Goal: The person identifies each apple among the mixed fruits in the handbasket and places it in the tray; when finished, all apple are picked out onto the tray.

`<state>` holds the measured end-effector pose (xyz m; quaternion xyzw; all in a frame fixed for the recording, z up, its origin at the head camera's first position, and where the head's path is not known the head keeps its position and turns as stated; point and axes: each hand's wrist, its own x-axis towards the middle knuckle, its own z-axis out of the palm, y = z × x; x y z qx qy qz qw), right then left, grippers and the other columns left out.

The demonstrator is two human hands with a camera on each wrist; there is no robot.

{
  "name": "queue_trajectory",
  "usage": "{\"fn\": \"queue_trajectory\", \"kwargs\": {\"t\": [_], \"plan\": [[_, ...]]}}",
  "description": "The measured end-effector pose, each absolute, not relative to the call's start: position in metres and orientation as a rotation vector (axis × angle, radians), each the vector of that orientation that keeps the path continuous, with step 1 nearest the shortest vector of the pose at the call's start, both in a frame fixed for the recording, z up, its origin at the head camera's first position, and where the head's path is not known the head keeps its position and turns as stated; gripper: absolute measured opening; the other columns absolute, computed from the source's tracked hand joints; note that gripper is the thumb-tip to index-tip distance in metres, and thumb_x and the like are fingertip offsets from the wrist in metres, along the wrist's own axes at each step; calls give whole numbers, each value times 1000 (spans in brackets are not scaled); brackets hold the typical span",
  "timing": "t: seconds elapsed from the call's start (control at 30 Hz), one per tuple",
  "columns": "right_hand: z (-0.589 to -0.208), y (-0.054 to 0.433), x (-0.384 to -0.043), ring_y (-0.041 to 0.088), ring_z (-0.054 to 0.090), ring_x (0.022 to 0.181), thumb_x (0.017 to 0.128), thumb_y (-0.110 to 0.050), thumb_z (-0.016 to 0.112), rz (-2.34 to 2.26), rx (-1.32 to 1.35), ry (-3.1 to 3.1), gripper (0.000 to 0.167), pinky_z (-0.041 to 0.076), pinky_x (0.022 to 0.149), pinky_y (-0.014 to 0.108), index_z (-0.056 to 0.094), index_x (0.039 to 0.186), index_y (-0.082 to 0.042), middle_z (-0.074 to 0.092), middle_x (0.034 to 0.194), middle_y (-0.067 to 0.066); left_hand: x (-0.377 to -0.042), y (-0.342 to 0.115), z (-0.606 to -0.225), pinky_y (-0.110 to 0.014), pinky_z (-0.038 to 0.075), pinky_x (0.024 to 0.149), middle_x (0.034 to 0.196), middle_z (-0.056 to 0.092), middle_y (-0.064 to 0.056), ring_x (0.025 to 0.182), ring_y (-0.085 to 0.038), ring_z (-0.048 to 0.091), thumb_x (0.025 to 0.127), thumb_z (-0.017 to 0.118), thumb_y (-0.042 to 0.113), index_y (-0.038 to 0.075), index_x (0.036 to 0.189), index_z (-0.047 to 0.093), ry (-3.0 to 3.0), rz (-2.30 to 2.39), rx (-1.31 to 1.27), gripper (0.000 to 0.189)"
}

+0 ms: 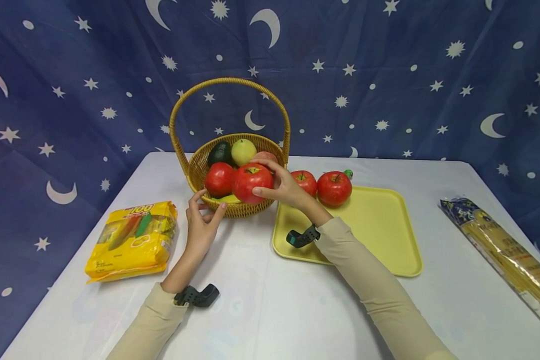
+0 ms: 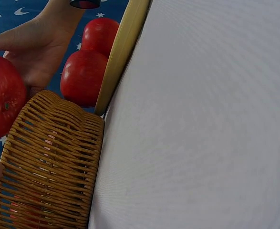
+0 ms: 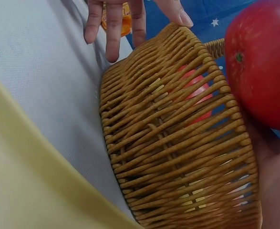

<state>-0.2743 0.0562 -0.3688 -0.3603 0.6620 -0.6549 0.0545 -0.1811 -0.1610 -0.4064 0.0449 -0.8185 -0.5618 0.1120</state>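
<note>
A wicker basket (image 1: 247, 210) with a tall handle stands at the back of the table. Over its front right rim, my right hand (image 1: 288, 190) grips a red apple (image 1: 253, 184) between thumb and fingers. My left hand (image 1: 200, 227) is at the basket's front left, its thumb tip touching the rim and the other fingers spread loosely along the outside, as the right wrist view shows. Inside lie another red fruit (image 1: 219, 179), a dark avocado (image 1: 220, 153), a yellow-green round fruit (image 1: 243, 151), a pinkish fruit (image 1: 266, 156) and a yellow banana (image 1: 229, 199), partly hidden.
Right of the basket is a yellow tray (image 1: 378, 230), with two red apples (image 1: 334, 188) at its back left edge. A small green item (image 1: 348, 174) peeks out behind them. A yellow packet (image 1: 135, 242) lies left, a spaghetti bag (image 1: 504, 250) far right.
</note>
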Motion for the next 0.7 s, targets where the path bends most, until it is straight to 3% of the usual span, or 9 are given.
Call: {"fn": "queue_trajectory", "kwargs": {"t": [0.27, 0.5, 0.7], "plan": [[-368, 59, -273, 39, 44, 126, 64, -71, 76, -1982, -1061, 2003, 115, 47, 98, 49, 40, 140, 7, 34, 147, 21, -180, -164, -404, -17, 46, 70, 123, 33, -21, 91, -31, 58, 97, 62, 29, 17, 148, 23, -2419, -1627, 145, 64], [-365, 62, -272, 34, 45, 126, 72, -59, 79, -1992, -1146, 1947, 103, 47, 99, 45, 38, 140, 7, 39, 144, 25, -178, -166, -403, -17, 46, 70, 122, 34, -21, 89, -29, 59, 98, 61, 27, 15, 147, 25, -2397, -1601, 161, 63], [-361, 75, -268, 32, 48, 122, 70, -56, 82, -1958, -1133, 1961, 103, 50, 95, 42, 40, 140, 7, 41, 141, 24, -179, -163, -405, -18, 47, 71, 122, 34, -22, 90, -28, 60, 98, 61, 28, 15, 147, 26, -2390, -1643, 141, 63]]}}
